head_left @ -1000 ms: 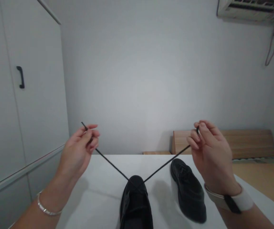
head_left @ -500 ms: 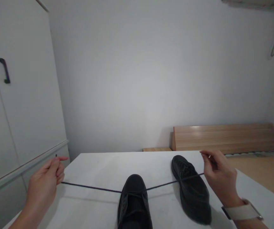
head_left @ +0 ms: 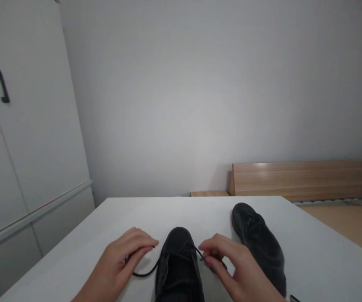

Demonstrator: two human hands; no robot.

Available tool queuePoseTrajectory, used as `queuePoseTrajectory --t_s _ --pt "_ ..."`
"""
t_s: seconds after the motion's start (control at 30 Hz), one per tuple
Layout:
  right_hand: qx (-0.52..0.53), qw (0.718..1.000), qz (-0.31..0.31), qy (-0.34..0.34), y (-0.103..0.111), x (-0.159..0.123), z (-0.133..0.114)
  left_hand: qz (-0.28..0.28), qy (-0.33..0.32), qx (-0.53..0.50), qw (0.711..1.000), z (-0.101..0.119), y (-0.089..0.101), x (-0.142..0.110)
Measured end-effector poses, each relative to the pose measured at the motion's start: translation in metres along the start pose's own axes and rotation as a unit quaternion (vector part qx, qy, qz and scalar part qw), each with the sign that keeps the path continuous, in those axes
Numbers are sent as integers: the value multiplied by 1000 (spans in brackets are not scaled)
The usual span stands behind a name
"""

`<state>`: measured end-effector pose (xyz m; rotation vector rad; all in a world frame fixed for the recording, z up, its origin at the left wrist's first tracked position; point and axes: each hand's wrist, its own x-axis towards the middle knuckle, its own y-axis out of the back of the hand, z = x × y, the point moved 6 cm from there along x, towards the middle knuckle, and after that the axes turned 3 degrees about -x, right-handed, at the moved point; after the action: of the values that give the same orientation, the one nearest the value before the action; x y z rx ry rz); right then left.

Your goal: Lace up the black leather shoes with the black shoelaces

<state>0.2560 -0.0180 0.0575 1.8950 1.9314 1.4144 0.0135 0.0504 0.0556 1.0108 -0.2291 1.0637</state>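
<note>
A black shoe [head_left: 178, 268] stands on the white table [head_left: 111, 226] right in front of me, toe pointing away. Its black lace [head_left: 146, 272] runs out to both sides. My left hand [head_left: 119, 262] is curled just left of the shoe, fingers pinched on the left lace end, which sags in a slack loop. My right hand [head_left: 231, 268] sits just right of the shoe, fingertips pinched on the right lace end close to the eyelets. A second black shoe [head_left: 261, 245] lies further right, behind my right hand.
A white cupboard [head_left: 26, 138] with a black handle [head_left: 1, 84] stands along the left. Beyond the table's far edge, a low wooden bed frame [head_left: 303, 178] sits against the plain wall. Wooden floor shows at the right.
Both hands have come down and inward from wide apart to either side of the near shoe. The lace, earlier pulled taut, now hangs slack. The view has tilted slightly down.
</note>
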Motion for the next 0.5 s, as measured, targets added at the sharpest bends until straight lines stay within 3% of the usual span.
queuePoseTrajectory --t_s 0.07,0.17,0.33,0.5 --pt "5 999 -21 -28 -13 -2 4 -32 -21 -27 999 9 -17 -1" --pt "16 998 -30 -49 -20 -3 8 -34 3 -34 999 9 -29 -3" --pt "9 999 -28 -40 -23 -4 11 -29 82 -10 996 0 -26 -6" --pt "-13 999 -34 -27 -27 -7 17 -57 58 13 997 4 -23 -5"
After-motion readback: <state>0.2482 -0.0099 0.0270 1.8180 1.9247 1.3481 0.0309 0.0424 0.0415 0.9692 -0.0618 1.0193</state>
